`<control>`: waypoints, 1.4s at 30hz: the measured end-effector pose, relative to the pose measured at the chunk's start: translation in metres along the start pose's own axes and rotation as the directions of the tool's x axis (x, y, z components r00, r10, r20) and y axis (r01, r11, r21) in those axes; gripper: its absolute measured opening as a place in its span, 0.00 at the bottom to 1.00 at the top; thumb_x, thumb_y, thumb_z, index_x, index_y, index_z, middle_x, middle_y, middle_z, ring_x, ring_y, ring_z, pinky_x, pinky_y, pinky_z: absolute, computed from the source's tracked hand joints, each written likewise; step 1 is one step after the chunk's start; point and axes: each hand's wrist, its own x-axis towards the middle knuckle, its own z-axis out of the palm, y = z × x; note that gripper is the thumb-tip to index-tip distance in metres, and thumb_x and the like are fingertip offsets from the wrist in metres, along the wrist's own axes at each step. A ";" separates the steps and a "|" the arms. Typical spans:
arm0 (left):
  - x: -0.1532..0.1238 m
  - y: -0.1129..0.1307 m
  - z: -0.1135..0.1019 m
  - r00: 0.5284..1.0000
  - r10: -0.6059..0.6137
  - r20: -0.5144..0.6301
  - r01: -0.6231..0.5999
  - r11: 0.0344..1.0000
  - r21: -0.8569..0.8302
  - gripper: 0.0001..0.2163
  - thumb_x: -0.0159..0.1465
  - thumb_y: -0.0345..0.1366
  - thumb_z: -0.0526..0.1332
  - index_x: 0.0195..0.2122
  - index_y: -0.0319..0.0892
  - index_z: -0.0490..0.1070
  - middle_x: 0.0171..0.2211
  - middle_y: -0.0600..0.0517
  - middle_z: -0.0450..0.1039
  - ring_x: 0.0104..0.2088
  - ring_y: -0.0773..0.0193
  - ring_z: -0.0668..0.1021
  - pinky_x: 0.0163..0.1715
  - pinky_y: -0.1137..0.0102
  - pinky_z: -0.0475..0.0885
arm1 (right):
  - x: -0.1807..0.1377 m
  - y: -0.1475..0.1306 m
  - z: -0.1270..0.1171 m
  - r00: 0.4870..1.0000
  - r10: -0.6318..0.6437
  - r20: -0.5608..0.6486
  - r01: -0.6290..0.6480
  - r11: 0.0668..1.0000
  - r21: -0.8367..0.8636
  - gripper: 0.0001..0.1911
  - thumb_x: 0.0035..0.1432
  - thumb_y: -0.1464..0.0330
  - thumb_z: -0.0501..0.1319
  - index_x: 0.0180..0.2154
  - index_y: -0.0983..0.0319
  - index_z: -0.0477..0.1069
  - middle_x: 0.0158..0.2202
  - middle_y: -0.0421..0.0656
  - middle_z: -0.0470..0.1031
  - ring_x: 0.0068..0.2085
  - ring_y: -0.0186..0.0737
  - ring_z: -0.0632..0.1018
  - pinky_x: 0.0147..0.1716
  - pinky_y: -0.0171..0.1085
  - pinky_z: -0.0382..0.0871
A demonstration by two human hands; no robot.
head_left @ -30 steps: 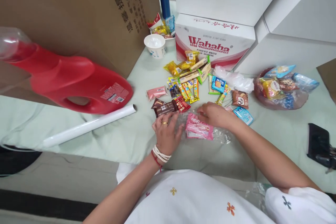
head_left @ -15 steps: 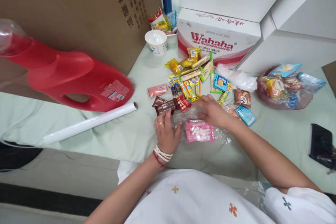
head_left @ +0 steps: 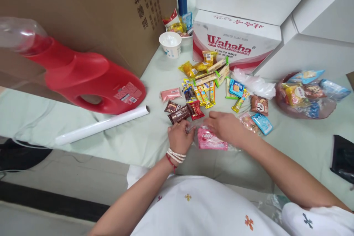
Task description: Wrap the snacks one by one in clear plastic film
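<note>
A clear plastic bag (head_left: pixel 235 147) lies at the table's near edge with pink nabati snack packets (head_left: pixel 212 139) in it. My left hand (head_left: pixel 180 136) is closed, its fingertips pinching the left edge of the bag. From the right, my right hand (head_left: pixel 225 127) reaches over the bag with curled fingers gripping its upper edge; the fingertips are partly hidden. Just beyond my left hand are dark brown chocolate snack packets (head_left: pixel 179 114) and a red packet (head_left: pixel 195 110). A flat pink packet (head_left: pixel 170 94) rests farther left.
Several yellow snack sticks (head_left: pixel 203 96) and other packets lie beyond my hands. A bowl of snacks (head_left: pixel 318 112) stands right, a paper cup (head_left: pixel 170 46) at the back. Left are a red detergent bottle (head_left: pixel 96 77) and white tube (head_left: pixel 102 127). A Wahaha box (head_left: pixel 238 40) stands behind.
My left hand has gone from resting with fingers extended to pinching the bag's edge. My right hand's fingers have curled in onto the bag. The view has shifted slightly.
</note>
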 end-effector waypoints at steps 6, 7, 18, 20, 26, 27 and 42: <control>-0.002 -0.011 -0.009 0.994 0.106 0.016 -0.105 0.994 -0.040 0.04 0.61 0.32 0.61 0.36 0.45 0.74 0.38 0.47 0.78 0.43 0.50 0.76 0.43 0.58 0.67 | -0.041 -0.034 0.045 0.978 -0.207 -0.027 0.207 0.978 -0.006 0.20 0.64 0.78 0.59 0.56 0.63 0.72 0.41 0.50 0.74 0.43 0.48 0.72 0.40 0.42 0.66; -0.003 -0.015 -0.012 0.990 0.138 0.034 -0.136 0.989 -0.062 0.05 0.60 0.32 0.61 0.37 0.45 0.75 0.40 0.47 0.78 0.44 0.50 0.76 0.44 0.58 0.68 | -0.046 -0.036 0.053 0.979 -0.199 -0.046 0.200 0.980 0.013 0.22 0.63 0.78 0.59 0.58 0.63 0.72 0.41 0.50 0.73 0.43 0.49 0.71 0.41 0.43 0.66; -0.018 -0.040 -0.058 0.779 0.507 0.369 -0.319 0.827 -0.463 0.16 0.62 0.27 0.52 0.33 0.45 0.81 0.37 0.48 0.72 0.36 0.62 0.76 0.38 0.67 0.73 | -0.061 -0.033 0.083 0.972 -0.052 -0.231 0.114 0.957 0.265 0.28 0.64 0.83 0.52 0.60 0.55 0.70 0.40 0.46 0.69 0.42 0.46 0.68 0.39 0.41 0.67; -0.022 -0.042 -0.059 0.837 0.435 0.332 -0.237 0.835 -0.496 0.12 0.59 0.27 0.54 0.26 0.43 0.76 0.34 0.48 0.71 0.34 0.62 0.76 0.36 0.66 0.73 | -0.065 -0.032 0.083 0.962 -0.038 -0.272 0.132 0.932 0.337 0.25 0.66 0.81 0.52 0.59 0.56 0.69 0.42 0.47 0.71 0.43 0.46 0.69 0.40 0.42 0.69; -0.038 -0.022 -0.052 0.951 0.121 0.286 0.081 0.792 -0.606 0.12 0.63 0.43 0.62 0.26 0.43 0.67 0.25 0.55 0.67 0.26 0.66 0.69 0.27 0.71 0.67 | -0.073 -0.042 0.083 0.939 -0.032 -0.342 0.148 0.935 0.321 0.20 0.68 0.74 0.57 0.60 0.61 0.68 0.49 0.52 0.74 0.49 0.50 0.71 0.48 0.50 0.73; -0.039 -0.015 -0.049 0.954 0.105 0.281 0.096 0.782 -0.616 0.12 0.62 0.43 0.63 0.26 0.43 0.66 0.25 0.55 0.67 0.25 0.67 0.69 0.27 0.71 0.66 | -0.073 -0.044 0.084 0.932 -0.038 -0.361 0.155 0.940 0.302 0.20 0.68 0.76 0.57 0.60 0.61 0.68 0.49 0.52 0.74 0.49 0.50 0.71 0.48 0.51 0.73; -0.027 0.040 -0.007 0.892 0.351 0.284 -0.276 0.922 -0.272 0.17 0.68 0.30 0.54 0.55 0.47 0.74 0.48 0.48 0.81 0.46 0.57 0.82 0.47 0.65 0.74 | -0.079 -0.042 0.086 0.879 0.040 -0.476 0.209 0.863 0.460 0.21 0.69 0.76 0.55 0.59 0.56 0.72 0.53 0.49 0.77 0.54 0.48 0.75 0.54 0.54 0.74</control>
